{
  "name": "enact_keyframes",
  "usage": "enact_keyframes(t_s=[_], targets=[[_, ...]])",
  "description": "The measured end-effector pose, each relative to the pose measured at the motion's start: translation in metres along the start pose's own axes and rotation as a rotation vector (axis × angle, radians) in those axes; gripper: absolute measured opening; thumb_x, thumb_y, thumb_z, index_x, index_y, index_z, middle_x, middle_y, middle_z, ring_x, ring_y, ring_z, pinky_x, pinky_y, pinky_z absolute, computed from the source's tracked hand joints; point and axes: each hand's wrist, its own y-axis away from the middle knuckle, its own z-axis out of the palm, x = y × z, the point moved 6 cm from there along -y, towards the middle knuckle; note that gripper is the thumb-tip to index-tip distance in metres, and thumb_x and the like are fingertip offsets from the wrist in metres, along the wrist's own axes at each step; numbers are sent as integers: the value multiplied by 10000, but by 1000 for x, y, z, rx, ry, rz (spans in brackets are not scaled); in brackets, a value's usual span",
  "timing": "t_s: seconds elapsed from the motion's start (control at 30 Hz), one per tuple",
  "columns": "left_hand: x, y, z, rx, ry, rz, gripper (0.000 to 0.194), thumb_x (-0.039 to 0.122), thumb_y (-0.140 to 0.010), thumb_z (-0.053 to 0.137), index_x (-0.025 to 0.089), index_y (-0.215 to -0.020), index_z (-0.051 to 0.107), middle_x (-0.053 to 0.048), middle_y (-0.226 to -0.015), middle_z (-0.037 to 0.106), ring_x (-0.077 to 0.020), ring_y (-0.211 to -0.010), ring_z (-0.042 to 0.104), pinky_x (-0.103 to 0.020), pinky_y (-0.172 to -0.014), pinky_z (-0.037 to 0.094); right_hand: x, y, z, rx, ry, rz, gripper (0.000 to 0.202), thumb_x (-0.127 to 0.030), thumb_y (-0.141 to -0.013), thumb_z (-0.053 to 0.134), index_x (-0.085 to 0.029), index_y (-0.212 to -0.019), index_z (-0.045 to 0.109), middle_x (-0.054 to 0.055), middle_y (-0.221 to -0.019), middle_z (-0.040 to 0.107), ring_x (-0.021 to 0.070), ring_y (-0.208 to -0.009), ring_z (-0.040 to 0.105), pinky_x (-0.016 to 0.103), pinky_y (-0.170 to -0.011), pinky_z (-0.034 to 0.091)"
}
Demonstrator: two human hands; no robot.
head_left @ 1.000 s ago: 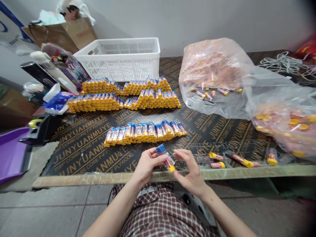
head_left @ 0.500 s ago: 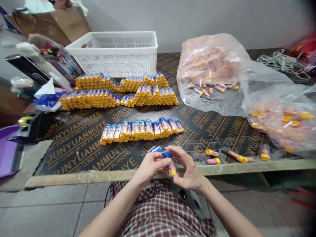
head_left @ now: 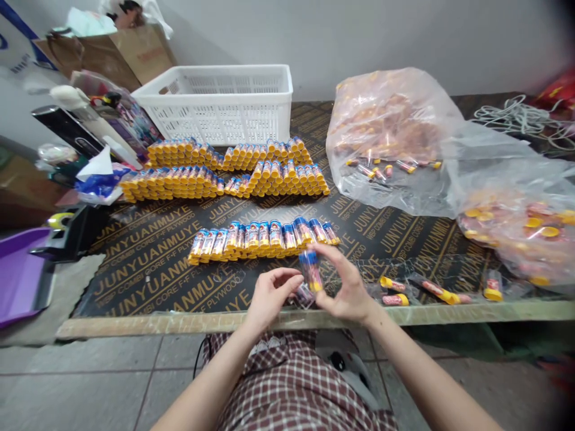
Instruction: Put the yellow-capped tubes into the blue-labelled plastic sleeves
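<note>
Blue-topped tube (head_left: 311,272) now pinched end to end in right hand (head_left: 353,296), just nearer than the tube row (head_left: 264,236) — left hand (head_left: 269,297) apparently off it, fingers nearly closed, contents unclear; right carries on.

The black tabletop (head_left: 148,245), lettered in gold, carries a basket (head_left: 224,117) at upper left, tube stacks (head_left: 175,184) just below it, a tube row (head_left: 265,238) at centre, a clear bag (head_left: 386,126) and cord (head_left: 514,117) at upper right, and loose tubes (head_left: 395,300) at lower right.
</note>
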Motion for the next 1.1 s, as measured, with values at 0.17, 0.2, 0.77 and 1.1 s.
enact_keyframes(t_s=[0.17,0.2,0.77,1.1], targets=[[6,-8,-20,167,-846,232,170,344,-744,656,194,-818,690,-44,-783,628,-190,-746,570,-285,-694,395,27,-69,7,-52,257,26,765,-205,-613,561,-199,-1353,366,87,-1204,580,286,-1111,515,456,-1028,282],[3,-9,-20,151,-902,230,145,324,-747,652,194,-804,677,-38,-773,623,-187,-743,570,-278,-684,388,32,-78,13,-88,295,36,760,-221,-611,565,-185,-1347,381,93,-1176,595,288,-1092,518,459,-1022,266],[0,-7,-19,185,-801,307,97,215,-734,600,193,-654,550,2,-672,570,-150,-642,525,-247,-615,352,87,52,-84,-632,887,607,297,-52,-643,527,-152,-911,610,97,-792,670,231,-776,605,275,-645,365],[-1,-7,-30,287,60,125,254,280,-641,700,181,-614,467,79,-490,459,-74,-481,452,-190,-526,392,83,42,-77,-214,606,422,338,-183,-741,524,-166,-1067,613,62,-824,627,195,-744,594,289,-664,456]])
